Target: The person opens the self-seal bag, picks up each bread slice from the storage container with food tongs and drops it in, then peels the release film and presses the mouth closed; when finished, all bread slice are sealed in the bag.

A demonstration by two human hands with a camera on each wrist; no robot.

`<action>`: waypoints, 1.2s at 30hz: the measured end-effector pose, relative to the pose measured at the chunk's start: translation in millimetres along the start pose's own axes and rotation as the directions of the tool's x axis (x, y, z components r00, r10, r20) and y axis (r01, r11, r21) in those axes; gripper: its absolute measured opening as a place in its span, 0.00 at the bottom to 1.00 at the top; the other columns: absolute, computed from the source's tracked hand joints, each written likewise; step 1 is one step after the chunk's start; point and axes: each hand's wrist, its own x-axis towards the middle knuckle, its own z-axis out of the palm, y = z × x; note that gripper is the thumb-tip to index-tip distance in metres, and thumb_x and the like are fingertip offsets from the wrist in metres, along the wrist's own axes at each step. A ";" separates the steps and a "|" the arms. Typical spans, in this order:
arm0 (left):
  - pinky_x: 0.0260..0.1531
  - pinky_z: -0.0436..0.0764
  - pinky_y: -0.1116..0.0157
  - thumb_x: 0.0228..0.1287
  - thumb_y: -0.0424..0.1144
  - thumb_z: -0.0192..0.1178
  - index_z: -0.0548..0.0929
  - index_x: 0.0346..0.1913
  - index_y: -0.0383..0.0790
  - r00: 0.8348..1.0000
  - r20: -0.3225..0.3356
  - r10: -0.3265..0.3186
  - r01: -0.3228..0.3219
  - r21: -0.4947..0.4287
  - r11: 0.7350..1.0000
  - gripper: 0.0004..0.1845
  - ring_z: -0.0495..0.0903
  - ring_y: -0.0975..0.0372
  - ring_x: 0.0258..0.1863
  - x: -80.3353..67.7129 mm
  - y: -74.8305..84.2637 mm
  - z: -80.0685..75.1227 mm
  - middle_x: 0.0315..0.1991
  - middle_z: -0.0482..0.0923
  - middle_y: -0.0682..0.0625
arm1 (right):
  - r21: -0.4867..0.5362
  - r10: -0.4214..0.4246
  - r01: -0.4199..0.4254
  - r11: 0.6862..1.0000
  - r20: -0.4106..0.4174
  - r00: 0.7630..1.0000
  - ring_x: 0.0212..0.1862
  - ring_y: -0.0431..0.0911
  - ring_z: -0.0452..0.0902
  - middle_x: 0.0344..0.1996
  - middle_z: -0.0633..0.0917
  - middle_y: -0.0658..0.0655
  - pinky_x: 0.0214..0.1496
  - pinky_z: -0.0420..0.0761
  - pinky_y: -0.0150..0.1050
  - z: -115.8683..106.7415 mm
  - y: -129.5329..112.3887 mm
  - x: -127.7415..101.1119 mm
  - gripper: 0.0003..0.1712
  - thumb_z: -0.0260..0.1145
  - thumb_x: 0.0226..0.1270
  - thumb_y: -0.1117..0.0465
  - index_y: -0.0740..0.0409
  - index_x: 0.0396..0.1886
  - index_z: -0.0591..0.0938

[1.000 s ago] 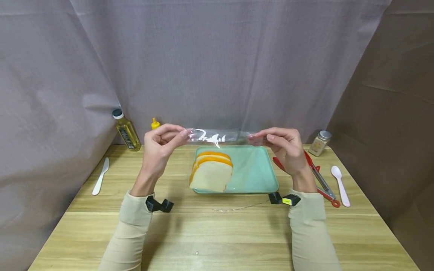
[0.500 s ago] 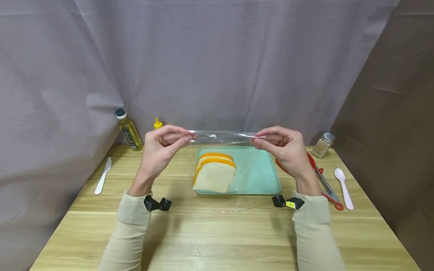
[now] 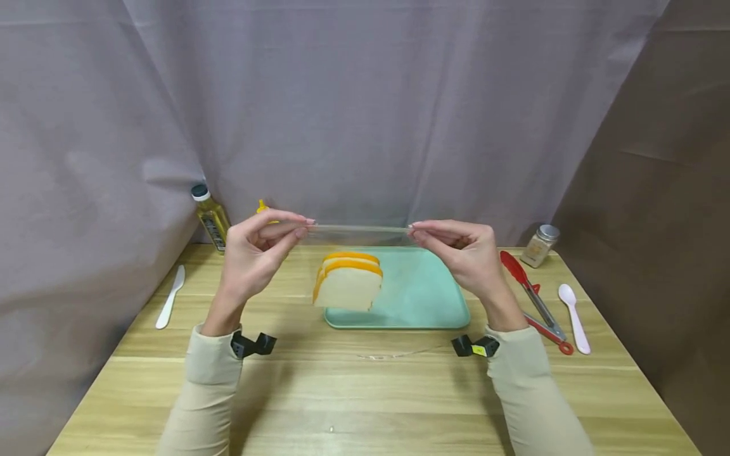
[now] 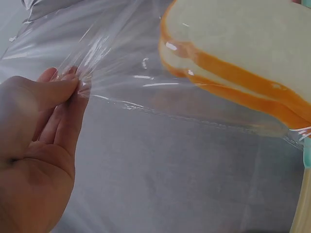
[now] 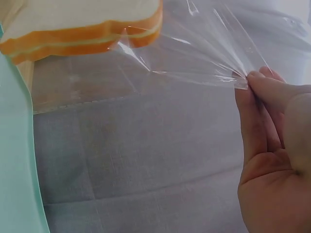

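A clear plastic bag stretches between both hands above the table. Slices of white bread with an orange crust show through the film, overlapping the left part of the mint-green tray. My left hand pinches one top corner of the bag between thumb and fingers; in the left wrist view the film gathers in creases at that grip. On the other side, my right hand pinches the opposite corner, and the film fans out from its fingertips in the right wrist view.
A white knife lies at left, with an oil bottle and a yellow squeeze bottle behind. Red-tipped tongs, a pale spoon and a seasoning jar are at right. A thin clear strip lies in front.
Both hands have shifted slightly left. The bag's top edge has narrowed to a taut, thin line, and the bread has moved up and left against the tray.
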 end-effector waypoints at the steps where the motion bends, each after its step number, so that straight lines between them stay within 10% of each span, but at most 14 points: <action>1: 0.49 0.92 0.63 0.66 0.15 0.68 0.90 0.51 0.32 1.000 -0.005 0.003 -0.003 0.003 1.000 0.15 0.94 0.55 0.49 -1.3 -0.2 -2.7 0.47 0.93 0.35 | -0.001 -0.009 0.009 1.000 0.007 1.000 0.48 0.46 0.95 0.47 0.96 0.56 0.51 0.92 0.39 2.8 0.5 2.0 0.16 0.73 0.65 0.82 0.71 0.51 0.91; 12: 0.46 0.93 0.60 0.63 0.10 0.64 0.87 0.48 0.20 0.994 -0.107 0.032 -0.034 -0.015 0.999 0.13 0.95 0.55 0.45 -19.9 7.3 -41.9 0.45 0.93 0.36 | 0.117 -0.010 -0.005 0.993 0.122 0.993 0.47 0.52 0.95 0.49 0.93 0.68 0.50 0.93 0.50 48.6 9.9 21.8 0.14 0.71 0.70 0.78 0.70 0.54 0.90; 21: 0.42 0.92 0.60 0.66 0.14 0.66 0.84 0.52 0.16 0.975 -0.158 -0.157 0.150 -0.051 0.987 0.13 0.95 0.56 0.46 -37.6 19.1 -89.6 0.48 0.94 0.39 | 0.206 0.083 -0.111 0.972 0.141 0.986 0.40 0.50 0.95 0.52 0.93 0.65 0.41 0.94 0.52 101.6 25.9 29.9 0.13 0.71 0.76 0.70 0.66 0.56 0.90; 28: 0.43 0.91 0.63 0.71 0.21 0.66 0.83 0.54 0.17 0.913 -0.140 -0.383 0.375 -0.080 0.923 0.12 0.94 0.61 0.46 -51.5 -36.1 -120.5 0.48 0.95 0.47 | 0.235 0.283 -0.310 0.921 0.142 0.949 0.37 0.49 0.95 0.55 0.92 0.65 0.42 0.94 0.49 143.3 81.3 28.3 0.10 0.67 0.80 0.68 0.64 0.53 0.91; 36: 0.45 0.92 0.65 0.75 0.25 0.66 0.85 0.56 0.22 0.837 -0.146 -0.527 0.541 0.073 0.838 0.12 0.94 0.63 0.43 -61.7 -107.3 -127.5 0.52 0.91 0.33 | 0.003 0.365 -0.366 0.931 0.056 0.929 0.36 0.44 0.94 0.47 0.94 0.63 0.37 0.94 0.40 165.4 138.8 24.3 0.11 0.66 0.78 0.72 0.62 0.48 0.93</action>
